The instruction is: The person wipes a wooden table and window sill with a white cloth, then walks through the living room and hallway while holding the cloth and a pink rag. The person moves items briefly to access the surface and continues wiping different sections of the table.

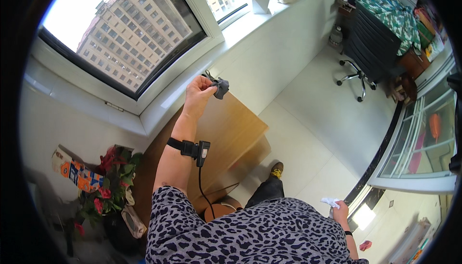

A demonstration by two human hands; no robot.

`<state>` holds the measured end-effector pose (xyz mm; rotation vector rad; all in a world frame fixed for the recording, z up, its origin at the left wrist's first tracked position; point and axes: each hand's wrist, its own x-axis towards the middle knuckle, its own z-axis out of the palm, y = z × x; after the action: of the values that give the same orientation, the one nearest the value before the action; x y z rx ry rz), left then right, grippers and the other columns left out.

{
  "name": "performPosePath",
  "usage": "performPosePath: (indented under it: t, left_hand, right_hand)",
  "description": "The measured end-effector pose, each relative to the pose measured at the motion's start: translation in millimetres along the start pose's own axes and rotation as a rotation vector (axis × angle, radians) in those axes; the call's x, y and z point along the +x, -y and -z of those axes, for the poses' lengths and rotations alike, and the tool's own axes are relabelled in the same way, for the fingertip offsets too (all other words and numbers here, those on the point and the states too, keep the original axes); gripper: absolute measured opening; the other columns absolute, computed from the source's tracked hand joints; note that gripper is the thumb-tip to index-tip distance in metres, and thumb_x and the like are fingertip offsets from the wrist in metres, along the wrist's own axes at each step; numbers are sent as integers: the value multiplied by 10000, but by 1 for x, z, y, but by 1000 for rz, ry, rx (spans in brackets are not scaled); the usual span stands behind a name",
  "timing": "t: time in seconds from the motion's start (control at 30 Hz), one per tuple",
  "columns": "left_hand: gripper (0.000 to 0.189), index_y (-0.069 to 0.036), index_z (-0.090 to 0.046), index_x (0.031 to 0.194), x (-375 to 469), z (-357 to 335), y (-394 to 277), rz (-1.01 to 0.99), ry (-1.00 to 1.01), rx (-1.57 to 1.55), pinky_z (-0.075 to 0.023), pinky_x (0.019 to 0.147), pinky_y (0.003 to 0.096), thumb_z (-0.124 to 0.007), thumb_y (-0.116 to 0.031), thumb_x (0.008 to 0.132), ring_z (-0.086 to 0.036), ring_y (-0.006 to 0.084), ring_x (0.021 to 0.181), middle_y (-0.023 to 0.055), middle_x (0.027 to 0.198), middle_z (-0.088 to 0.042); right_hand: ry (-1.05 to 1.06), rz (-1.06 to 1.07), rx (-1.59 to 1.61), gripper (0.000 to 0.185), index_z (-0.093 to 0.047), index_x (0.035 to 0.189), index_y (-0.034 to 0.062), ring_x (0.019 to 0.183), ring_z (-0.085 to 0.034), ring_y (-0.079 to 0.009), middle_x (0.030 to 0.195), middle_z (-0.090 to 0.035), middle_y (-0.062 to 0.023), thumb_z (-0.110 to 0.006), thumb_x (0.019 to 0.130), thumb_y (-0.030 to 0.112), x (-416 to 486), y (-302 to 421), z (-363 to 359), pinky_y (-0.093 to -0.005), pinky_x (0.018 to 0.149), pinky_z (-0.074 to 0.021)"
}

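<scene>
My left hand [199,90] pinches a small dark grey cloth bundle [221,88], which looks like a pouch with a thin cord loop at its top. The bundle hangs out in front of me, over the far edge of a light wooden tabletop [231,123] and close to the window ledge. Low at my right side, my right hand [340,211] grips a crumpled white cloth or tissue [330,202]. Part of that white piece is hidden by my fingers.
An inward-tilted window sash [135,96] stands left of my left hand. Potted succulents [260,1] line the windowsill. Red-flowered plants [104,193] fill the lower left. A black swivel chair [371,36] stands far right, near a glazed door [415,137].
</scene>
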<state>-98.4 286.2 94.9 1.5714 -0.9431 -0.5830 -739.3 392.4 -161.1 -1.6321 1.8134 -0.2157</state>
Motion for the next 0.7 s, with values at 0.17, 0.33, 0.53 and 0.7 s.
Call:
performPosePath:
  t: [0.17, 0.33, 0.53, 0.7]
  left_hand:
    - [142, -44, -565, 847, 81, 8, 23, -23, 12, -64, -424, 632, 198, -672, 20, 779, -545, 61, 692, -7, 758, -580]
    - [165, -50, -556, 807, 178, -29, 40, -110, -4, -96, -394, 553, 201, -697, 9, 744, -507, 39, 633, -24, 724, -562]
    - [155, -29, -582, 858, 279, -72, 59, -218, -50, -106, -444, 612, 212, -698, 12, 763, -540, 62, 681, -1, 764, -598]
    - [397, -21, -591, 1161, 270, -87, 102, 27, 24, 7, -498, 777, 279, -715, -64, 786, -613, 169, 927, 104, 1088, -634]
  right_hand:
    - [-28, 61, -4, 166, -639, 896, 25, 799, -632, -356, 861, -648, -194, -613, 734, 47, 46, 60, -2, -405, 729, -499]
    - [-37, 21, 124, 188, -642, 905, 37, 804, -633, -344, 859, -641, -185, -616, 720, 45, 69, 117, 2, -398, 729, -503]
    - [-74, 4, 90, 210, -640, 917, 19, 839, -635, -353, 886, -647, -194, -610, 709, 28, 45, 130, 10, -394, 758, -505]
    - [-42, -172, 66, 189, -638, 911, 9, 833, -648, -330, 874, -656, -196, -608, 724, 17, 23, 106, 14, -379, 749, -503]
